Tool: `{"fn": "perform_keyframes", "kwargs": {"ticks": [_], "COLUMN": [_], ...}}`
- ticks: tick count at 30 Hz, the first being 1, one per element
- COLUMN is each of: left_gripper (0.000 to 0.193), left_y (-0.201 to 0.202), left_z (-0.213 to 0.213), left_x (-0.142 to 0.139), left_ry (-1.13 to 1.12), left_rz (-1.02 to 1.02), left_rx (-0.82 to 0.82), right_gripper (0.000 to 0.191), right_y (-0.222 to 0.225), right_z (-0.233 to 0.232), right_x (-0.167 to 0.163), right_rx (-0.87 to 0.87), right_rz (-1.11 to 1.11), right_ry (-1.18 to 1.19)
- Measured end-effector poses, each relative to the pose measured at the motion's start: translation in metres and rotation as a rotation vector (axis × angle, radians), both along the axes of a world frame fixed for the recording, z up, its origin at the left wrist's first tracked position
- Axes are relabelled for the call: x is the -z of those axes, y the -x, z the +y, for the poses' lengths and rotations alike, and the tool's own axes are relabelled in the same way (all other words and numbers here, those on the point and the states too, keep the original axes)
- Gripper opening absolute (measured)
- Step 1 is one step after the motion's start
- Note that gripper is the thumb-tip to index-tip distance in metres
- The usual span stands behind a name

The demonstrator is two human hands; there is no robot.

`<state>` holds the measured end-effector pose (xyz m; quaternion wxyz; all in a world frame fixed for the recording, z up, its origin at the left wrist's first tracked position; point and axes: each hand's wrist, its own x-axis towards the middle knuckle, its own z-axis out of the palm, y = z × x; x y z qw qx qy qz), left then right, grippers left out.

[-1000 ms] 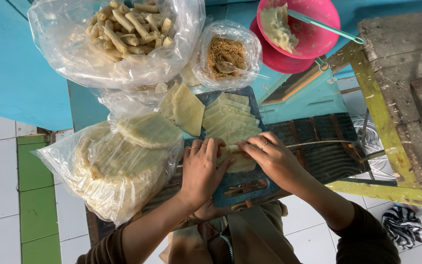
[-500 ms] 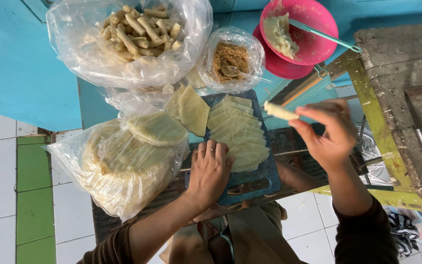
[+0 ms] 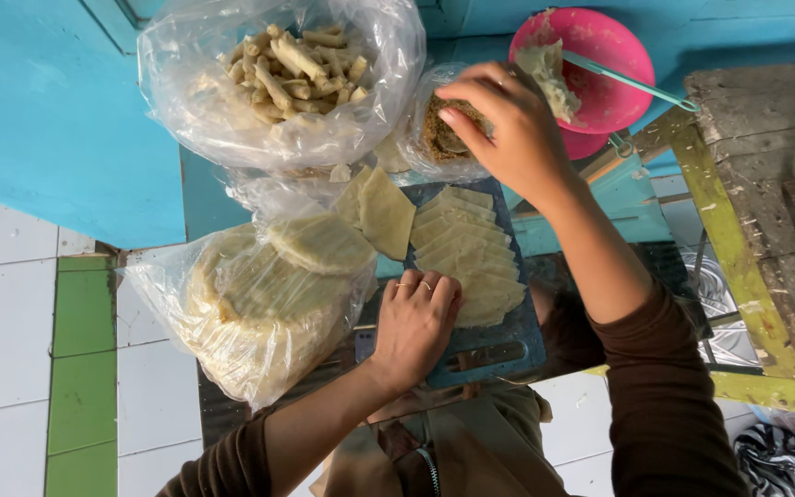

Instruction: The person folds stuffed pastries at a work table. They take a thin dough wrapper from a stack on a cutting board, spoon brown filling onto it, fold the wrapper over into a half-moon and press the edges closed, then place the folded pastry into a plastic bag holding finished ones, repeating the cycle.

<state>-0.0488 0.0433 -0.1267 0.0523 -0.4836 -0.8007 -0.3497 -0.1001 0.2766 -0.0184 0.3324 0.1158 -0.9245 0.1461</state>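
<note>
My left hand (image 3: 416, 317) lies flat on the near end of a row of pale cut wrappers (image 3: 462, 244) fanned over a blue cutting board (image 3: 508, 348). My right hand (image 3: 508, 124) hovers with curled fingers over a small clear bag of brown filling (image 3: 432, 140). Whatever is in its fingers is hidden. A large clear bag of finished rolls (image 3: 287, 74) sits just left of that hand.
A pink bowl (image 3: 614, 51) with pale paste and a green-handled spoon (image 3: 632, 81) stands at the back right. A bag of round wrappers (image 3: 259, 304) lies left of the board, with loose wrapper pieces (image 3: 384, 212) beside it. A worn wooden frame (image 3: 720, 212) runs along the right.
My right hand lifted a rolled piece off the board, then swung up and left to the filling bag, where the roll is no longer visible. My left hand stayed on the wrappers.
</note>
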Motion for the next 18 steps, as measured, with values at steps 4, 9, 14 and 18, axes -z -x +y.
{"fn": "perform_keyframes", "kwargs": {"ticks": [4, 9, 14, 18], "left_gripper": [0.017, 0.028, 0.017, 0.024], "left_y": [0.001, 0.001, 0.001, 0.0], "left_z": [-0.004, -0.009, -0.004, -0.006], "left_x": [-0.004, -0.008, -0.005, -0.003], "left_ry": [-0.009, -0.022, 0.096, 0.118], "left_rz": [0.093, 0.179, 0.065, -0.004], "left_rx": [0.04, 0.035, 0.008, 0.012], "right_gripper": [0.025, 0.031, 0.029, 0.015], "right_y": [-0.033, -0.041, -0.037, -0.041], "right_z": [0.031, 0.053, 0.062, 0.064], "right_x": [0.032, 0.064, 0.077, 0.075], "right_rx": [0.176, 0.266, 0.194, 0.238], "right_rz": [-0.177, -0.311, -0.368, -0.304], "right_ry": [-0.015, 0.127, 0.391, 0.385]}}
